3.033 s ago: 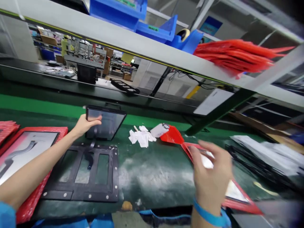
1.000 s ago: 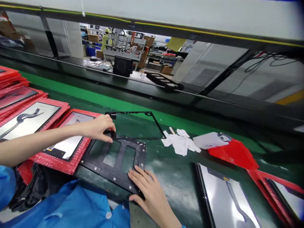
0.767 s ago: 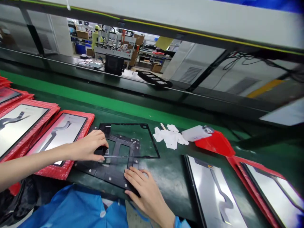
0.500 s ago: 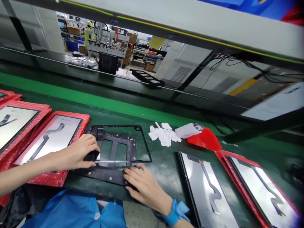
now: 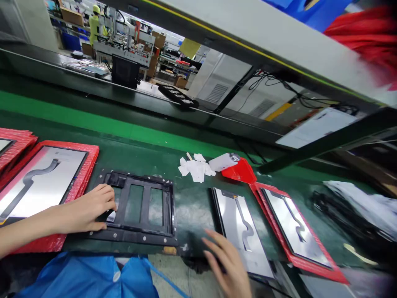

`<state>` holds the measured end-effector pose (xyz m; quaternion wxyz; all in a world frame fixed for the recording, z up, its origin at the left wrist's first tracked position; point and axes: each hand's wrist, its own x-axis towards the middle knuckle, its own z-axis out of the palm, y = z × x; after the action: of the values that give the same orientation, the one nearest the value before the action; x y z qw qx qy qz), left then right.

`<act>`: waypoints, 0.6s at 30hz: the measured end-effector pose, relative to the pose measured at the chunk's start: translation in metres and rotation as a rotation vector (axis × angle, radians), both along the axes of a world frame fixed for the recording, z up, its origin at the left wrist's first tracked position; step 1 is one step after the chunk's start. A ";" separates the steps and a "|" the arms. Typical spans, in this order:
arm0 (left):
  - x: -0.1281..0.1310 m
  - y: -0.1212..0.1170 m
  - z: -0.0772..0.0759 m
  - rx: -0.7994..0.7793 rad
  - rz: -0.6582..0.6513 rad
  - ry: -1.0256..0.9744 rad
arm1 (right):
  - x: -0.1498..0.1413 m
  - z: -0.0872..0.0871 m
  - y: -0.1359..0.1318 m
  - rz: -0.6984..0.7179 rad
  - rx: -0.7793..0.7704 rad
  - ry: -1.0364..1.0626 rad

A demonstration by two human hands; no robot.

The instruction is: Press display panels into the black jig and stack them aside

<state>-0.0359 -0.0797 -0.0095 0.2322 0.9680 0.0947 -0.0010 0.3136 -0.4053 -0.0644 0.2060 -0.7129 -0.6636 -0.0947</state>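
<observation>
Two hands part over the green worktop [image 5: 195, 203]: the left hand [image 5: 89, 209] pinches one end of a thin black frame [image 5: 117, 180], now squared over the black fixture [image 5: 130, 237] and apparently near seated; the right hand [image 5: 228, 263], on that fixture half a second ago, hangs spread near a silver panel [image 5: 232, 219].

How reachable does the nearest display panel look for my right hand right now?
Probably yes: the right hand looks open and empty beside the display panel, with nothing visible between them.
</observation>
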 end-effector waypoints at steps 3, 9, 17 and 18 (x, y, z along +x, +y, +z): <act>-0.011 0.003 -0.002 0.008 0.005 0.036 | 0.047 -0.012 -0.054 -0.225 0.002 -0.131; -0.016 -0.001 0.000 0.053 0.042 0.039 | 0.074 -0.037 -0.095 -0.275 -0.101 -0.354; -0.018 -0.011 -0.009 0.188 0.041 -0.031 | 0.067 -0.028 -0.092 -0.351 -0.136 -0.324; -0.020 -0.012 -0.010 0.195 0.039 -0.040 | 0.066 -0.026 -0.095 -0.336 -0.137 -0.310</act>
<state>-0.0557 -0.0920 -0.0192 0.1385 0.9839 0.1086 0.0322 0.3794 -0.5003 -0.0907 0.0342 -0.8025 -0.5643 -0.1908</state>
